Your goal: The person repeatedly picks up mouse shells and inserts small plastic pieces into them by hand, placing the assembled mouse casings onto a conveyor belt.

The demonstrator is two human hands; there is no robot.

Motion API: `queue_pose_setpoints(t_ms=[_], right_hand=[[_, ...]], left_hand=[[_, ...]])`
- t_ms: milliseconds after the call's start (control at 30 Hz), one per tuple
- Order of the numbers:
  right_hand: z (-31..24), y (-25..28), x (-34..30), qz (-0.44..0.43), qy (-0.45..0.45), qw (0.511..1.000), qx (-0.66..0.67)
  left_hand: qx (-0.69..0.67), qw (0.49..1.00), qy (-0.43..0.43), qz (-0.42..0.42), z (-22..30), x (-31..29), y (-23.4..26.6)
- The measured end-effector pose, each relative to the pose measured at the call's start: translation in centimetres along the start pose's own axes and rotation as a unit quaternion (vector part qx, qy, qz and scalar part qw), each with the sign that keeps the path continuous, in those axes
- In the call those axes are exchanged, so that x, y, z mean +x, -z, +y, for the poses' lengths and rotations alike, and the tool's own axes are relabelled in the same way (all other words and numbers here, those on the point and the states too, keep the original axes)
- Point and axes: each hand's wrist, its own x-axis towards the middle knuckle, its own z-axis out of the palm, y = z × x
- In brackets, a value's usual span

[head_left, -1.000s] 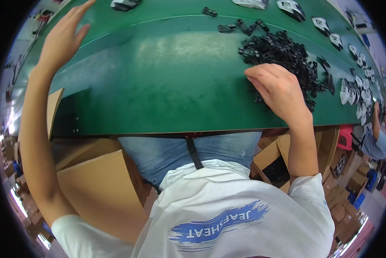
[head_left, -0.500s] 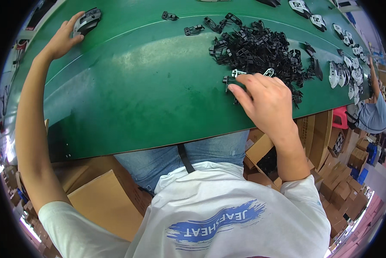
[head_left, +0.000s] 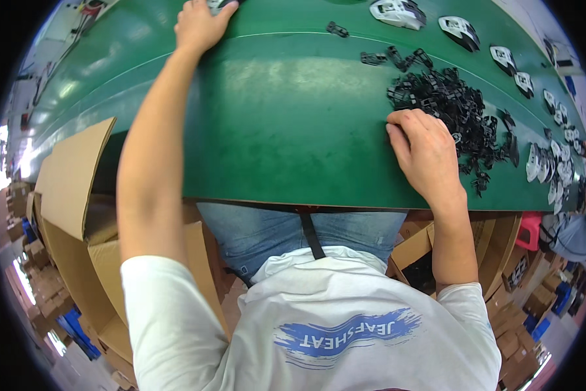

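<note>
At the far left of the green table, my left hand [head_left: 200, 27] is closed round a grey and black computer mouse shell [head_left: 218, 5], mostly cut off by the picture's upper edge. My right hand [head_left: 430, 146] rests at the near left edge of a heap of small black plastic clips [head_left: 448, 98]. Its fingers are curled with the thumb drawn in beneath them; whatever they pinch is hidden under the hand. Beyond the heap lie a few loose clips [head_left: 373, 59].
White and black mouse shells [head_left: 459, 32] run along the far right side, with more white shells [head_left: 540, 163] grouped at right. Below the table edge stand open cardboard boxes [head_left: 71, 176]. A red stool [head_left: 531, 230] and another person [head_left: 570, 231] are at far right.
The view has swung, shifting the table contents rightward. My left hand stays on the mouse shell. The light-edged clips seen by my right fingers are now covered, and its fingers look more closed.
</note>
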Motion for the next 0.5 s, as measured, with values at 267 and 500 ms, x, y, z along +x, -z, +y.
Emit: queue_pose_setpoints(t_ms=[267, 500], right_hand=[[-2.4, 2.1, 0.2, -0.016, -0.104, 0.962, 0.252], [-8.1, 2.8, 1.6, 0.119, 0.051, 0.953, 0.273]], left_hand=[[-0.875, 0.428, 0.158, -0.162, 9.2, -17.4, 5.2], [-0.885, 0.306, 0.218, -0.275, 13.7, -30.7, 8.7]])
